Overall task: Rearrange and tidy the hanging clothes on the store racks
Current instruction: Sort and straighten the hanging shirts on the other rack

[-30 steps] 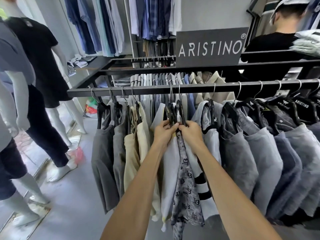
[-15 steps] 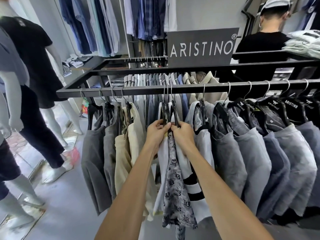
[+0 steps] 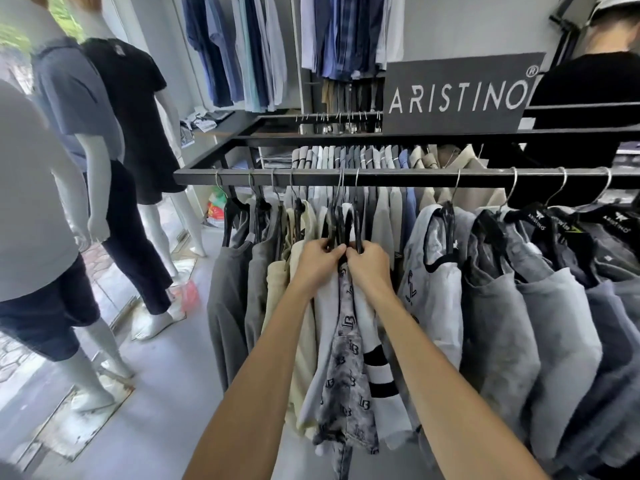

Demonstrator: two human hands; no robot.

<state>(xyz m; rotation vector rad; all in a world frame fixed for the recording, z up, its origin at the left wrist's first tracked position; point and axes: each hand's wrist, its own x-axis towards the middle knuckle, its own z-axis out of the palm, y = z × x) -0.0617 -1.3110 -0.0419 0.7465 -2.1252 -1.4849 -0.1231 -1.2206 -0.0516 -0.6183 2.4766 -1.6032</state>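
Both hands meet mid-frame: left hand (image 3: 317,259) and right hand (image 3: 370,263) each grasping the patterned shirt's (image 3: 348,375) shoulders just below its hanger (image 3: 341,225), which hangs upright under the rail (image 3: 415,177).

Counts, store rack scene, head view.
Two hands at frame centre: left hand (image 3: 317,259), right hand (image 3: 370,266). One front rail (image 3: 415,177) across the middle, about nine metal hanger hooks (image 3: 512,183) on it, though the bunched ones by the hands are hard to separate. Three mannequins (image 3: 135,109) at left. One brand sign (image 3: 457,95) upper right. One other person (image 3: 585,98) far upper right. One patterned shirt (image 3: 348,375) lower centre, one striped top (image 3: 379,372) beside it.
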